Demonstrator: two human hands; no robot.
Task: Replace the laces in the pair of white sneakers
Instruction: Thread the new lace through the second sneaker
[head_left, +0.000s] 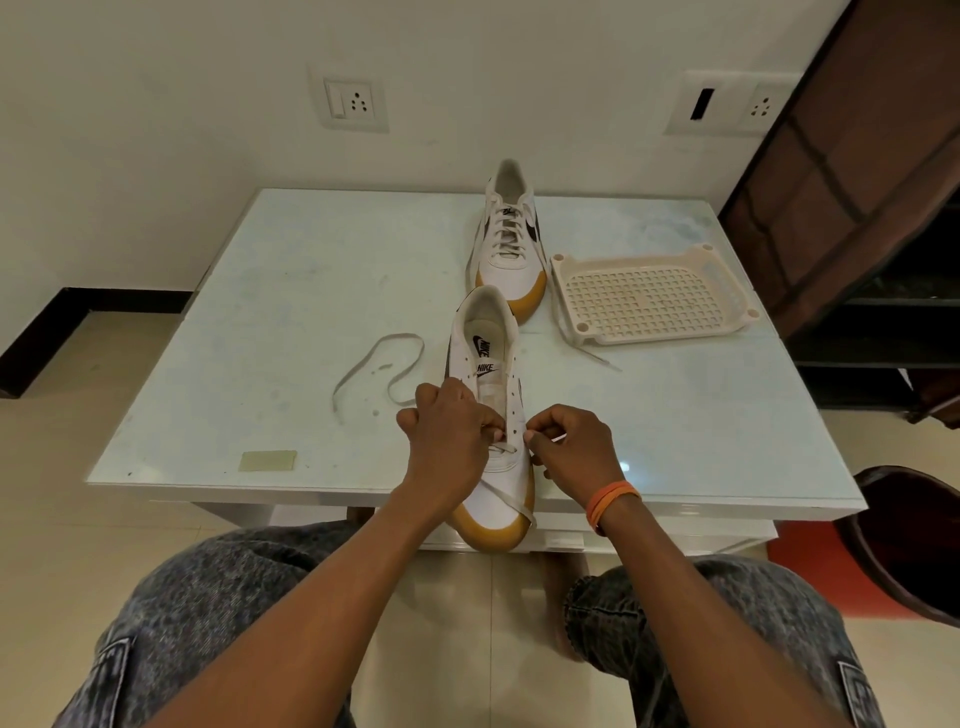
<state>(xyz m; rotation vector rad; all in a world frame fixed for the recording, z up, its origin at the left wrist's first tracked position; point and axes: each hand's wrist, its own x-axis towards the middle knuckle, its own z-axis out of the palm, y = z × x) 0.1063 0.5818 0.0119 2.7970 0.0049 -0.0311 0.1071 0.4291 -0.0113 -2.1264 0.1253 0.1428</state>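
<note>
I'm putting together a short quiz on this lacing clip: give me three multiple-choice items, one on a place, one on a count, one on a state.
1. Where is the plastic tray?
A. beside the far sneaker
B. on the floor
C. under the near sneaker

2. How many sneakers are on the table?
A. one
B. two
C. three

3. The far sneaker is:
A. laced
B. unlaced
C. upside down

Answers: 1 A, the tray sits on the table by its toe. 2 B, near and far. 3 A, laces cross its eyelets, while both hands work at the near one.

surface: pale glass-topped table (311, 291) | near edge: unlaced sneaker (488, 364), toe overhanging | far: laced sneaker (511, 244) | right: perforated tray (649, 296) | left: loose lace (379, 364) | front-left: tape patch (267, 460)
</note>
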